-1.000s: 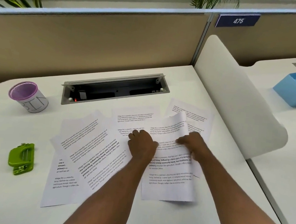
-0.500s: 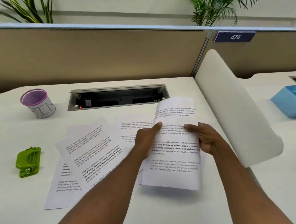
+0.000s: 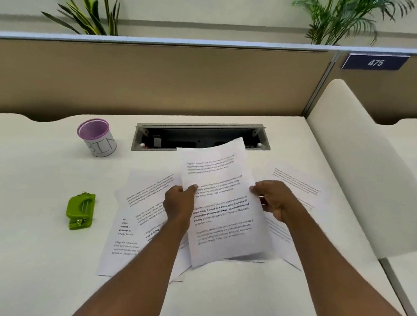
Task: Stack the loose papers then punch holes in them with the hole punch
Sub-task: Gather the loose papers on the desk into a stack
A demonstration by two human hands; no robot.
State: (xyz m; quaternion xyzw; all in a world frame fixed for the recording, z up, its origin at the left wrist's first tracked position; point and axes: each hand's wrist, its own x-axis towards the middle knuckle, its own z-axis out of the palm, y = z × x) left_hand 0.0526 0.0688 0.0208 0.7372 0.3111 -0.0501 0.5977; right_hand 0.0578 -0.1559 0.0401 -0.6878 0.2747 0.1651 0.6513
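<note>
Papers [image 3: 225, 206]: thin, light, floppy, easy to crease. Held above the desk [image 3: 26, 241], pinched at the side edges by the left hand [image 3: 179, 206] at 9 o'clock and the right hand [image 3: 275, 201] at 3. Best gripped there. More loose sheets [image 3: 141, 202] flat underneath. Green hole punch [image 3: 80, 210] off at 9 o'clock. Hard to count the held sheets; bottom edge blurry.

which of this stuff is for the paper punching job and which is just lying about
For the job:
- held sheets, gripped by the left hand and the right hand
- loose papers
- hole punch

Just lying about:
- cup
- cable slot
- plants
- sign
</note>
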